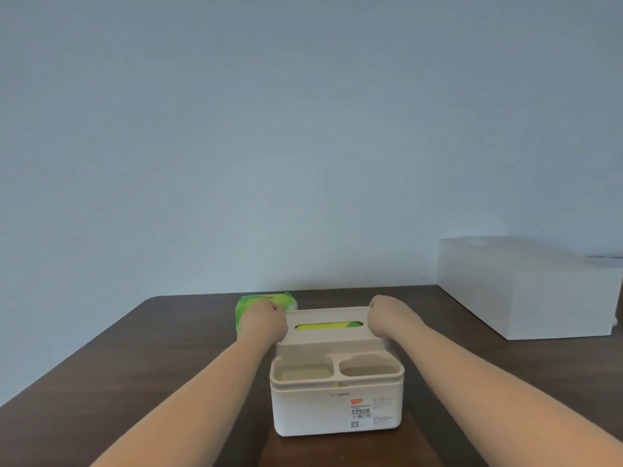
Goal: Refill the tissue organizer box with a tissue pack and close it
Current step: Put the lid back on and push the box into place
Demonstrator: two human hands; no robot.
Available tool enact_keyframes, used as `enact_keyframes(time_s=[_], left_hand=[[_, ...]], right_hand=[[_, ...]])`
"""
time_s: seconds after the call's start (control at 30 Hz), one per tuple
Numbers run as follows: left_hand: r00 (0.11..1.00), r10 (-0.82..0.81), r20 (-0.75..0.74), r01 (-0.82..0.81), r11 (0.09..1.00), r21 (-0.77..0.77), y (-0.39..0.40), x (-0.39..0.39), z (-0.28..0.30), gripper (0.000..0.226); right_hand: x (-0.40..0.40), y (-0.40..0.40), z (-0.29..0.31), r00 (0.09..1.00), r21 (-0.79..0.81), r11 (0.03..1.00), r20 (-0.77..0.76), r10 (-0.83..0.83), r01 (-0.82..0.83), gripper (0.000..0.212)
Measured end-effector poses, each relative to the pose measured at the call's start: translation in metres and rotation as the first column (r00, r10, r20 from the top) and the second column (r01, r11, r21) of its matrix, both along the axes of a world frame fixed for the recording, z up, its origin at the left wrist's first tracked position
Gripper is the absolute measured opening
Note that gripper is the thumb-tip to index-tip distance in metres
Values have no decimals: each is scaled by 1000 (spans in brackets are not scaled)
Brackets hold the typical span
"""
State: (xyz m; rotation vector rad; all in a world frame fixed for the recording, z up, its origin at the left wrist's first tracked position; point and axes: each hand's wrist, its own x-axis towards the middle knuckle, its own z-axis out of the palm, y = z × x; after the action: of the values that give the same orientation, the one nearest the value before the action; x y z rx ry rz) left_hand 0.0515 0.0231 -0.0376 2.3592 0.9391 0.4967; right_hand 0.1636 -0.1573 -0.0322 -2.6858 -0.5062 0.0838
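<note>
Hands [263, 320] apparently gripping pack-filled organizer box [337, 392].

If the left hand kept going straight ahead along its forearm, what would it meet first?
Most likely the green tissue pack just behind the left hand; beyond it lies bare table and wall, though depth is hard to judge.

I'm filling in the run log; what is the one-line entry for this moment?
left hand: on lid's left end | right hand: on lid's right end | lid: on organizer box | green visible through slot | spare tissue pack: behind
</note>
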Motion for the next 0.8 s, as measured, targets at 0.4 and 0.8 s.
enact_keyframes(time_s=[0.4,0.8], left_hand=[[972,-71,225,116,974,-194,-50,-67,-30,46],[916,-148,373,255,933,-255,-53,-79,-41,37]], right_hand=[[-54,-34,-17,999,175,984,35,21,-27,53],[-63,-37,-25,997,132,991,69,20,-29,49]])
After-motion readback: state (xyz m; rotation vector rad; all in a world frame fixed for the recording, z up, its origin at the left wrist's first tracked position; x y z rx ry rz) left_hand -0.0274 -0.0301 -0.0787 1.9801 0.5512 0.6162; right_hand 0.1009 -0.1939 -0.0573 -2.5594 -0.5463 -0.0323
